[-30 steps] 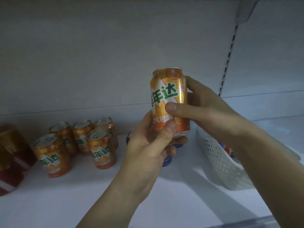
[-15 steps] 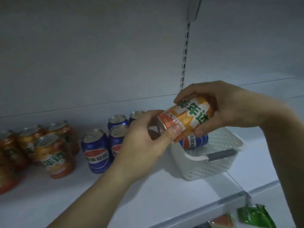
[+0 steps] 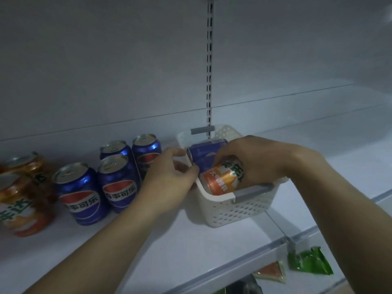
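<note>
An orange soda can (image 3: 220,179) lies tilted on its side inside a white perforated basket (image 3: 233,211) on the shelf. My right hand (image 3: 254,160) grips the can from above, fingers wrapped round its upper end. A blue cola can (image 3: 201,154) lies on its side in the basket behind it, partly hidden. My left hand (image 3: 167,181) is loosely curled just outside the basket's left rim, thumb tip at the rim, holding nothing.
Several upright blue cola cans (image 3: 81,192) stand left of the basket, with blurred orange cans (image 3: 19,200) at the far left edge. The white shelf (image 3: 148,240) has a slotted upright rail (image 3: 209,71) behind the basket. Green and orange packets (image 3: 309,262) lie on the lower shelf.
The orange can went from upright in both hands, tipped sideways, down into the basket. My left hand has let go of it. The view swung right and down.
</note>
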`<state>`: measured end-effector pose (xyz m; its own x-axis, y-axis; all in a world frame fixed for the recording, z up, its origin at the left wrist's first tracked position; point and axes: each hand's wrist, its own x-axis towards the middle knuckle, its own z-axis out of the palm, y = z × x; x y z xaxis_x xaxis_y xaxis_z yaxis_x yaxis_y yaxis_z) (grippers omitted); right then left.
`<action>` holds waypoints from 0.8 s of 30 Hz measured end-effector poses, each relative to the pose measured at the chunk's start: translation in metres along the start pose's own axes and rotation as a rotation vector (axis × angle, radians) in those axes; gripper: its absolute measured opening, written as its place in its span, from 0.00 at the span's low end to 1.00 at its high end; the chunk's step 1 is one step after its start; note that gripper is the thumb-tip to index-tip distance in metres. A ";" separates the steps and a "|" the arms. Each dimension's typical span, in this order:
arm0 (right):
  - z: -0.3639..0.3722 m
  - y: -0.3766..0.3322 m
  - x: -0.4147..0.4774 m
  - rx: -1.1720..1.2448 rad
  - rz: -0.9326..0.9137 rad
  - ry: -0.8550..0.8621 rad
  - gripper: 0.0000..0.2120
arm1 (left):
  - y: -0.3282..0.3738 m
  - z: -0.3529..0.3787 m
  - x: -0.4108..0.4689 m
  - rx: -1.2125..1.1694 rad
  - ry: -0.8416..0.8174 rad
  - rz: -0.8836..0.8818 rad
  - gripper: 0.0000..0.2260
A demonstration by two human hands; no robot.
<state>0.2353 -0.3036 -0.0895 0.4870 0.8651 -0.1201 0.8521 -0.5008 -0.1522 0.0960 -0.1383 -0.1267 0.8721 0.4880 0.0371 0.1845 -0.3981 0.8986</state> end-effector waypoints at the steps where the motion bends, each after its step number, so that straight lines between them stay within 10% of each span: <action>1: 0.003 -0.001 0.004 0.002 0.009 -0.013 0.23 | -0.001 0.002 0.001 -0.119 -0.021 -0.054 0.21; 11: 0.003 -0.004 0.008 0.039 0.114 -0.079 0.20 | -0.004 -0.007 -0.006 -0.339 -0.037 -0.044 0.14; 24: -0.036 -0.139 0.028 0.337 -0.243 0.451 0.21 | -0.002 -0.150 -0.053 -0.024 0.350 0.418 0.12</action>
<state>0.1370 -0.2090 -0.0362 0.3822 0.8455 0.3729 0.8773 -0.2052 -0.4339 -0.0187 -0.0474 -0.0649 0.6653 0.5227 0.5332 -0.1597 -0.5979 0.7855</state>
